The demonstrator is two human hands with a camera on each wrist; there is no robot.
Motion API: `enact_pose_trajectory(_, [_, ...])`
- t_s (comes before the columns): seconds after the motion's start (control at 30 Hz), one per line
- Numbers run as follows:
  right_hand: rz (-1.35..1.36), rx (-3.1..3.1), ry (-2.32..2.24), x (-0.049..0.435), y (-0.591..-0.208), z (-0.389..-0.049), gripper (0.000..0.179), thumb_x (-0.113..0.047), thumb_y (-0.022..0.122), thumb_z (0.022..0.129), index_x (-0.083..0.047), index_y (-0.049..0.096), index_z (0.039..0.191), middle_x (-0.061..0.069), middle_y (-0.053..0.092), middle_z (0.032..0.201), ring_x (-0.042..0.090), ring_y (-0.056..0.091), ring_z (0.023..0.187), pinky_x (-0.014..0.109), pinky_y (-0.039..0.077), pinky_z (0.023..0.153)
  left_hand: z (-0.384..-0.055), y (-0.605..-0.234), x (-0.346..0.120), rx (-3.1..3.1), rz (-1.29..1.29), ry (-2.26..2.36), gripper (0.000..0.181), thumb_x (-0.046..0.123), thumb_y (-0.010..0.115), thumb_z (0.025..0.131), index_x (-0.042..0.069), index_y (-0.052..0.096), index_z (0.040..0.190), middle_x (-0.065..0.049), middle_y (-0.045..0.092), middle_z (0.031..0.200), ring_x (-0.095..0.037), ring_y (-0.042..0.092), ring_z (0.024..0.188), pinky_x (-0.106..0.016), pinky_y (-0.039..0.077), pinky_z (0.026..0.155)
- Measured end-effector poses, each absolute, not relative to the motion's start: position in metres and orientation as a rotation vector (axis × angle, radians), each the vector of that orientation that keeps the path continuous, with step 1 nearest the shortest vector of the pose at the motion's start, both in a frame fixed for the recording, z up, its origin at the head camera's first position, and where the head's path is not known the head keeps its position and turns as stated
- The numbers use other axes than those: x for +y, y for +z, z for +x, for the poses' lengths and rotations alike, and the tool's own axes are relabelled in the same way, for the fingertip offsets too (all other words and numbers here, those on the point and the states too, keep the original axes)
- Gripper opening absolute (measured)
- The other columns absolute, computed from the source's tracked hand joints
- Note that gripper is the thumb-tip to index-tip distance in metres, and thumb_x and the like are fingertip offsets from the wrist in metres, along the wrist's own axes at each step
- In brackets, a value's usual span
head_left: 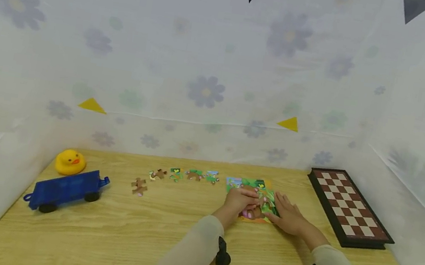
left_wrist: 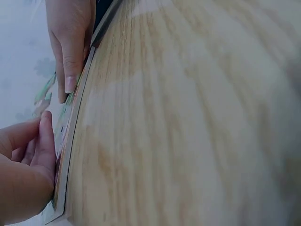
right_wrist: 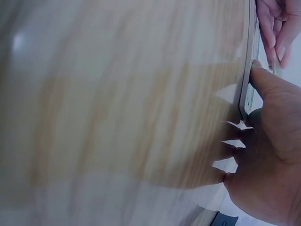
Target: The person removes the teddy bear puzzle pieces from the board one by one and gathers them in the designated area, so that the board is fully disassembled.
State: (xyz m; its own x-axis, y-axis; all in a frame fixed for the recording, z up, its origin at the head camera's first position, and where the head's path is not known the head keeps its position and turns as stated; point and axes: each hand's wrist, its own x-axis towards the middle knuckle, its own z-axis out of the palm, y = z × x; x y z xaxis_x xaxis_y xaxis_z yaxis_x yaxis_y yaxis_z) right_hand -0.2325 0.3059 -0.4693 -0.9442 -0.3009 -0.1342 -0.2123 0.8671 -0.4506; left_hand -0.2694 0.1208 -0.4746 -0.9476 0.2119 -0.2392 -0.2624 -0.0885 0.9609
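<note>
A jigsaw puzzle point(head_left: 252, 215) with a colourful animal picture lies flat in its thin tray on the wooden table. Above its middle, my left hand point(head_left: 238, 203) pinches a small puzzle piece point(left_wrist: 45, 102) between thumb and fingers, tilted up from the picture. My right hand point(head_left: 290, 215) rests at the puzzle's right side with its fingers straight and spread. Its thumb lies over the tray's edge, as the right wrist view shows. Part of the picture is hidden under the left hand.
Several loose puzzle pieces point(head_left: 194, 175) lie in a row left of the puzzle, one brown piece point(head_left: 139, 186) nearer. At far left stand a yellow rubber duck point(head_left: 70, 163) and a blue toy wagon point(head_left: 65, 190). A checkered board point(head_left: 349, 205) lies at the right; fabric walls enclose the table.
</note>
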Motion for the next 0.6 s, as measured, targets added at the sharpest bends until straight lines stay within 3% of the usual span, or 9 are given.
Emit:
enact_pose_trajectory(0.3, [-0.405, 2.831, -0.648, 0.307, -0.471, -0.234, 0.083, -0.045, 0.046, 0.098, 0.012, 0.010, 0.146, 0.032, 0.004, 0.151, 0.050, 0.000, 0.137, 0.071, 0.000, 0.105, -0.270, -0.477, 0.116, 1.770, -0.071, 2.130, 0.013, 0.000, 0.071, 0.082, 0.002, 0.076, 0.093, -0.010, 0.072, 0.081, -0.012, 0.069, 0.067, -0.019, 0.056, 0.060])
enact_pose_trajectory(0.6, [-0.396, 2.825, -0.635, 0.307, -0.470, -0.234, 0.084, -0.047, 0.045, 0.098, 0.011, 0.008, 0.147, 0.032, 0.004, 0.152, 0.050, 0.000, 0.138, 0.071, 0.000, 0.104, -0.267, -0.479, 0.109, 1.667, -0.001, 2.164, 0.015, -0.003, 0.068, 0.083, -0.002, 0.073, 0.097, -0.012, 0.072, 0.086, -0.018, 0.070, 0.077, -0.022, 0.057, 0.068])
